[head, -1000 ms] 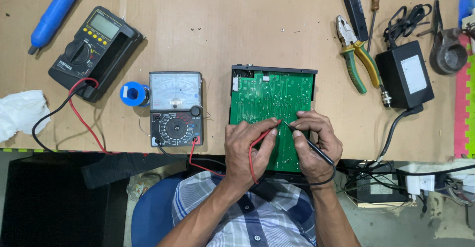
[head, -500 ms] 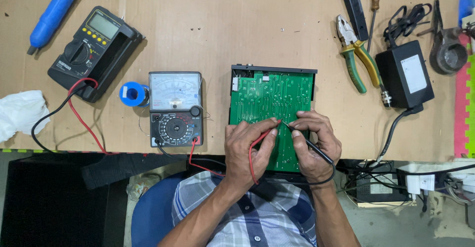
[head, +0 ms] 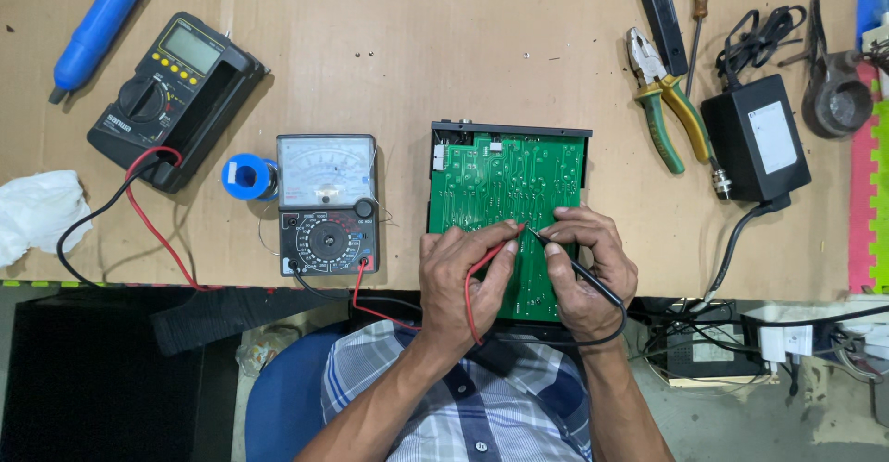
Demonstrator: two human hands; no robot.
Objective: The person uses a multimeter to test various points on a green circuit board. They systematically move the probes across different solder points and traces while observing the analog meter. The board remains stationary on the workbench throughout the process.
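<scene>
- The counter (head: 417, 45) is covered in brown cardboard, and we lean over its near edge with both forearms reaching up from the bottom of the view.
- The green circuit board (head: 505, 184) lies flat in its dark frame in the middle of the counter, straight ahead of us.
- Our left hand (head: 458, 277) rests on the board's near left part, fingers curled and pinching the red probe (head: 495, 249) between thumb and forefinger, tip pointing right.
- Our right hand (head: 588, 263) rests on the board's near right part, clenched around the black probe (head: 579, 272) like a pen, tip pointing left.
- The two probe tips nearly meet on the board between our hands.
- Compared with half a second ago and a second ago, both hands, both probes and the board sit just where they were.
- The needle meter (head: 327, 205) stands just left of the board, and the red and black leads run to it.
- The digital meter (head: 171, 87) lies in its open black case at the far left, well apart.
- The black power adapter (head: 757, 138) lies to the right, with the pliers (head: 669, 101) beside it.
- A small blue spool (head: 248, 175) touches the needle meter's left side.
</scene>
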